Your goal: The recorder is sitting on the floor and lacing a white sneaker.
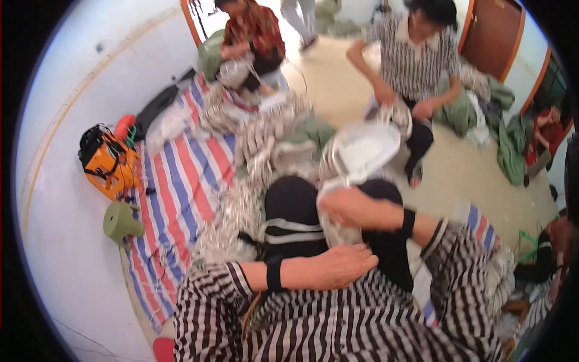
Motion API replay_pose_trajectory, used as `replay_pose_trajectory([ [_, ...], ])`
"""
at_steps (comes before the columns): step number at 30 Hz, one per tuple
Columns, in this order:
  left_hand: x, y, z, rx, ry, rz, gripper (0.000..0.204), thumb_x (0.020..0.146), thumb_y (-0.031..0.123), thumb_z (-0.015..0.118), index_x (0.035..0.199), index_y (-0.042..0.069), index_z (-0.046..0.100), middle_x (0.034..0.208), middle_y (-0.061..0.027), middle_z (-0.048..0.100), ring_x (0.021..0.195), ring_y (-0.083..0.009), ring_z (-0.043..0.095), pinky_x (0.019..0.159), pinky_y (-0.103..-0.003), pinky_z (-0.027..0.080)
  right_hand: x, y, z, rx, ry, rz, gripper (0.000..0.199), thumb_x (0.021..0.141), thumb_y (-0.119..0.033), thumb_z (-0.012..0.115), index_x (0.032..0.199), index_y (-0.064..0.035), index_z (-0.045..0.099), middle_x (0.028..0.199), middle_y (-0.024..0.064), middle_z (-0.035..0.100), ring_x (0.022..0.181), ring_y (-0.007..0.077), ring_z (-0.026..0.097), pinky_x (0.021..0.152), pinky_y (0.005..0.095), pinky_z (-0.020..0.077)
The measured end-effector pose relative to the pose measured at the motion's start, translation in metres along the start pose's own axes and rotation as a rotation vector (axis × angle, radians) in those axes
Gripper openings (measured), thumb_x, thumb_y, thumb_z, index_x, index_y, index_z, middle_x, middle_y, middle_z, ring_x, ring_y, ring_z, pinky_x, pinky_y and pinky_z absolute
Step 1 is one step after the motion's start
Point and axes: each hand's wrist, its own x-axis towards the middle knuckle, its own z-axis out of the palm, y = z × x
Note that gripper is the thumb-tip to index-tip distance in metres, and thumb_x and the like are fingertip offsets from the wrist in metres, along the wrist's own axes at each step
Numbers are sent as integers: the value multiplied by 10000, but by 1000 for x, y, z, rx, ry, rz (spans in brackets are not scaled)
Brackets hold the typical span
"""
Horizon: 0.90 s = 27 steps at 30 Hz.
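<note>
My right hand (351,208) is closed over the upper part of a pale, soft, cloth-like piece (339,234) between my knees. Its fingertips are partly hidden. Lower down, in front of my striped shirt, my left hand (338,266) has its fingers bent and pressed together near the bottom of the same piece. Whatever may be in that pinch is too small to make out. Light strips (294,228) lie across my black-clad left thigh. Just beyond my knees is a white oval, tray-like thing (369,149) with a raised rim.
Pale stringy bundles (232,232) heap up left of my legs on a striped sheet (175,166). An orange bag (110,161) and green stool (122,222) stand by the left wall. Opposite, a person (416,66) handles a pale piece; another person (250,42) works farther back.
</note>
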Motion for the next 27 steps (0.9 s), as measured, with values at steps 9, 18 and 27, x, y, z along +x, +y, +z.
replay_pose_trajectory([
  [9, 23, 94, -37, -808, -173, 139, 251, 728, -53, 547, 944, -5, 431, 832, -138, 464, 736, -301, 531, 621, -362, 449, 102, -130, 3, 1070, -334, -148, 179, 910, -122, 499, 807, 22, 521, 681, 53, 578, 584, 115, 592, 552, 267, 469],
  [18, -2, -82, -112, 58, 890, -432, 356, 863, 100, 542, 1197, 9, 460, 1054, -208, 616, 842, -258, 650, 719, -325, 537, -15, 31, -48, 344, 109, 562, 188, 926, -167, 530, 882, 4, 595, 756, 35, 616, 555, 94, 512, 483, 257, 409],
  [27, -65, -90, -14, -144, 327, -780, 172, 831, 93, 617, 959, -21, 608, 797, -82, 656, 736, -131, 610, 722, -291, 505, -114, -44, -36, 66, 206, 461, 192, 825, -35, 597, 1016, -43, 577, 908, 124, 620, 698, 303, 615, 620, 368, 486],
])
